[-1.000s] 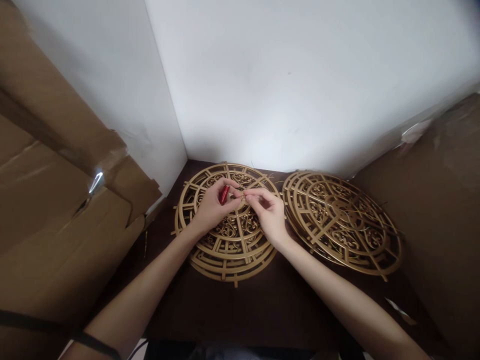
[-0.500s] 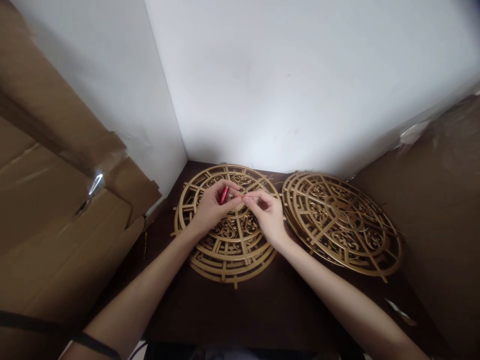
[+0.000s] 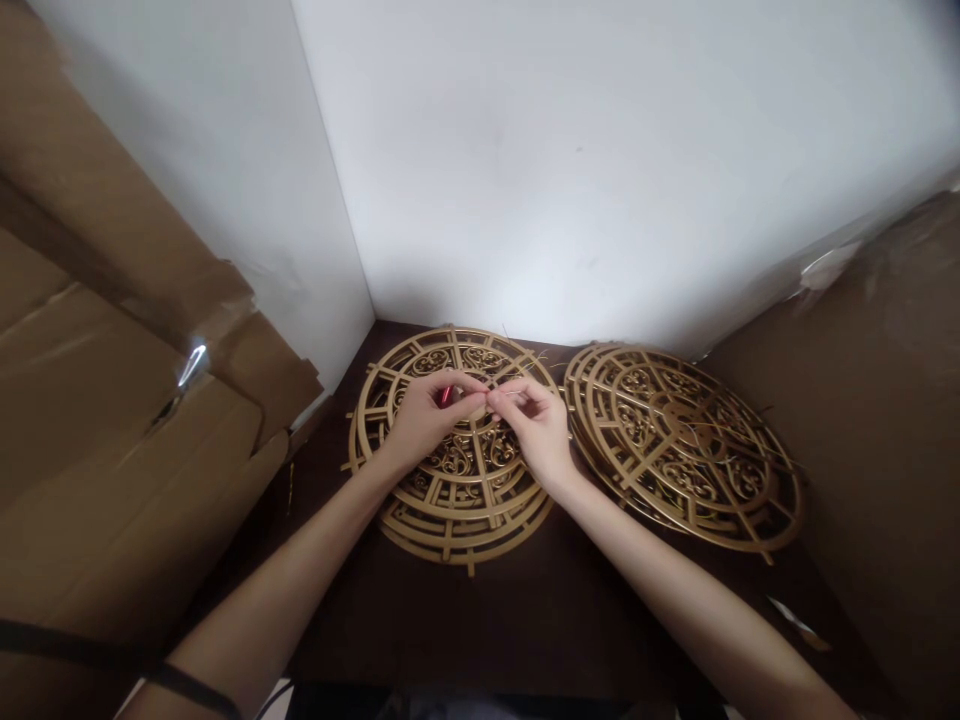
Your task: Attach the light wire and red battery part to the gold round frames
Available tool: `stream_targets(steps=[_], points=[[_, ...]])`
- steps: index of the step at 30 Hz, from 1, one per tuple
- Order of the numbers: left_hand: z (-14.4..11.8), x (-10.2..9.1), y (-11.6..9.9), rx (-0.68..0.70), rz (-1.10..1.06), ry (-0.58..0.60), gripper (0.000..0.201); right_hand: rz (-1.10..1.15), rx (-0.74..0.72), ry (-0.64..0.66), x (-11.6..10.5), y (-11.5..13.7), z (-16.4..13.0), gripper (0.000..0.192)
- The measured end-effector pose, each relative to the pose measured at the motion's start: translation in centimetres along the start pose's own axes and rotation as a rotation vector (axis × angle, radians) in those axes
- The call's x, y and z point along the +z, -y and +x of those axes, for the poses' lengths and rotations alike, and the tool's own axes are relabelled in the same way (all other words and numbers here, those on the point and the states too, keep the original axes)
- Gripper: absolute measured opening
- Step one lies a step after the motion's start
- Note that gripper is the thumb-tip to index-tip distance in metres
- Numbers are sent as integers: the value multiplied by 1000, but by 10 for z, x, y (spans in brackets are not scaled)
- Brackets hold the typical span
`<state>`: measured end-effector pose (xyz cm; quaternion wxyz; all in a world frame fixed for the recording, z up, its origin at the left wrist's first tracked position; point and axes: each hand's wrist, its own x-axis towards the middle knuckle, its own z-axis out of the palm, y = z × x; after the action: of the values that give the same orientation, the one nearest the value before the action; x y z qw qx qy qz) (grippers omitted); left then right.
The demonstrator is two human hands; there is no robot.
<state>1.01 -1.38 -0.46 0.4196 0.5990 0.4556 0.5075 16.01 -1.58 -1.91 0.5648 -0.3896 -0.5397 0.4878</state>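
Over the left stack of round gold openwork panels [image 3: 450, 527], my two hands meet fingertip to fingertip. My left hand [image 3: 431, 415] is closed in a pinch. Between its thumb and fingers shows a shiny red piece [image 3: 447, 396], mostly hidden; its kind I cannot make out. My right hand [image 3: 536, 420] is also pinched, at the same spot. A thin pale wire [image 3: 514, 393] runs along its fingers, and its end at the fingertips is too small to see clearly.
To the right leans a second stack of gold panels [image 3: 637, 470] with loose thin wires on top. A small blade-like tool [image 3: 799, 623] lies on the dark table [image 3: 480, 630] at front right. Cardboard [image 3: 112, 400] stands at the left, and a white wall [image 3: 562, 180] behind.
Both hands stay pinched together in nearly the same place. The left fingers have lowered slightly, so less of the red piece shows.
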Motion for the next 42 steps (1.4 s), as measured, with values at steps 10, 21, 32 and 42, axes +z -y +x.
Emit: stream_targets(steps=[10, 21, 32, 42], points=[[0, -1, -1, -67, -127, -45, 17, 112, 41, 73, 2, 3, 0, 22], [-1, 0, -5, -108, -225, -42, 21, 50, -5, 51, 0, 3, 0, 23], [-1, 1, -5, -109, -248, -50, 22, 88, 6, 50, -1, -2, 0, 13], [-3, -1, -3, -107, -273, 42, 16, -135, -109, 85, -3, 0, 0, 11]])
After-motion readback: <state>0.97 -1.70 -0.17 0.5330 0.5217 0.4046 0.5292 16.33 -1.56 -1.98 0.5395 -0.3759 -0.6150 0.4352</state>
